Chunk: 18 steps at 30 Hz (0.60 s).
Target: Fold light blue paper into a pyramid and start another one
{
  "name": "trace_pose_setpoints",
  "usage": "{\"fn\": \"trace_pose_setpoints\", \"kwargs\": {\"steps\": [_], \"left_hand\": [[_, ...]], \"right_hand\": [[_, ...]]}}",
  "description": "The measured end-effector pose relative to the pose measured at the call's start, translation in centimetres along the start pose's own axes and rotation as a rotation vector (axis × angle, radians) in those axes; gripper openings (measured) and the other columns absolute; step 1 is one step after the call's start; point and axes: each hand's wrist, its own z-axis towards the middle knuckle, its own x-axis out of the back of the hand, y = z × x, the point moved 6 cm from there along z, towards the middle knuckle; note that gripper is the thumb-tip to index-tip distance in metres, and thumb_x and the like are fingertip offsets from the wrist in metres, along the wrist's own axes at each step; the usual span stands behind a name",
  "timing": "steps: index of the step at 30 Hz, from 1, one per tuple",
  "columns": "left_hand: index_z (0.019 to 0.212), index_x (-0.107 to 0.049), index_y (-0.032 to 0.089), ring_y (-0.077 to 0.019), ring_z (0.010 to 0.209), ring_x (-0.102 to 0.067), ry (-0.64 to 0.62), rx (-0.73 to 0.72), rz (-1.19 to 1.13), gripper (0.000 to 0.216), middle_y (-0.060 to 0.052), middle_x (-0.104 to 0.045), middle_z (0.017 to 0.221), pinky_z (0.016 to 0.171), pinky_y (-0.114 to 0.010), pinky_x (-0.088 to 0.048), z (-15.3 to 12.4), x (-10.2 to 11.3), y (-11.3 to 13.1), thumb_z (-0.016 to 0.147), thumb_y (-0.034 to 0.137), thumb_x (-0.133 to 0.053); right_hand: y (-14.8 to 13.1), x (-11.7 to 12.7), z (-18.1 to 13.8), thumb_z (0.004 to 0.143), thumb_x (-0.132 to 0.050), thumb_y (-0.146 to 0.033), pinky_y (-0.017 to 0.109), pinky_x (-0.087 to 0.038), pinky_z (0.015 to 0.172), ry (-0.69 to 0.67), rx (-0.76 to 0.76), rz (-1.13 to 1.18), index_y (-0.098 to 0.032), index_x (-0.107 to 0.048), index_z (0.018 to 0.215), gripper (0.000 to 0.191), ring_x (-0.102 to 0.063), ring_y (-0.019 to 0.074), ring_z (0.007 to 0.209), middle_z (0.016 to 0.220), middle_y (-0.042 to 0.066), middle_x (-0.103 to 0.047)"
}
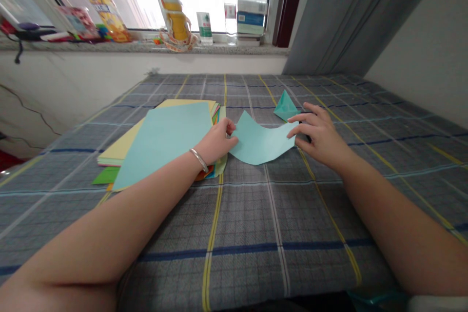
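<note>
A small piece of light blue paper (260, 144) bows downward between my two hands, its middle sagging toward the cloth. My left hand (216, 142), with a silver bangle at the wrist, pinches its left edge between thumb and fingers. At the right edge, my right hand (316, 131) grips the paper with the thumb below and the fingers on top. Just behind that hand stands a folded teal paper triangle (285, 106). Something thin and dark shows between the right fingers, too small to make out.
Left of my hands lies a large light blue sheet (171, 131) on a stack of yellow and other coloured paper (120, 145). A grey plaid cloth (248, 214) covers the surface. Bottles, a yellow cup (179, 22) and boxes line the windowsill (139, 48).
</note>
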Motion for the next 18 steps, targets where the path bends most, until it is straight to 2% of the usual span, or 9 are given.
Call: {"fn": "trace_pose_setpoints", "kwargs": {"steps": [3,6,9,13,18], "left_hand": [[0.105,-0.047,0.019,-0.0125,0.069,-0.057,0.029,0.035,-0.293,0.03,0.001,-0.059,0.083,0.067,-0.029,-0.05,0.1,-0.2,-0.3,0.077,0.021,-0.057],[0.102,-0.052,0.018,-0.012,0.072,-0.059,0.033,-0.003,-0.454,0.027,0.001,-0.061,0.081,0.069,-0.028,-0.051,-0.1,-0.4,0.4,0.078,0.025,-0.062],[0.094,-0.057,0.016,-0.0124,0.076,-0.061,0.0,-0.043,-0.532,0.02,-0.001,-0.063,0.083,0.071,-0.029,-0.052,-0.5,-0.8,1.5,0.078,0.026,-0.065],[0.101,-0.057,0.016,-0.0136,0.08,-0.064,-0.063,-0.088,-0.619,0.027,-0.002,-0.067,0.086,0.071,-0.028,-0.052,-1.2,-1.6,2.8,0.076,0.021,-0.068],[0.104,-0.058,0.016,-0.0166,0.092,-0.067,-0.126,-0.105,-0.693,0.026,-0.006,-0.072,0.097,0.08,-0.032,-0.054,-1.8,-2.9,3.4,0.08,0.021,-0.066]], "right_hand": [[-0.9,0.4,0.2,0.086,-0.06,-0.027,0.061,-0.028,0.109,0.017,-0.009,0.034,-0.028,-0.07,0.084,0.01,-0.037,0.0318,0.136,0.11,0.004,-0.069],[-2.0,0.4,0.2,0.085,-0.062,-0.028,0.06,-0.029,0.109,0.048,-0.012,0.057,-0.028,-0.07,0.082,0.008,-0.038,0.0318,0.136,0.112,0.005,-0.068],[-3.1,-0.1,0.2,0.084,-0.064,-0.029,0.061,-0.031,0.109,0.068,0.0,0.066,-0.027,-0.07,0.081,0.007,-0.037,0.0329,0.137,0.12,0.006,-0.065],[-4.0,-0.6,0.2,0.086,-0.062,-0.03,0.059,-0.032,0.11,0.099,0.024,0.065,-0.024,-0.068,0.079,0.011,-0.033,0.0329,0.14,0.134,0.006,-0.057],[-4.7,-1.3,0.2,0.088,-0.059,-0.028,0.055,-0.036,0.108,0.085,0.059,0.115,-0.023,-0.067,0.081,0.013,-0.04,0.0303,0.137,0.13,0.006,-0.062]]}}
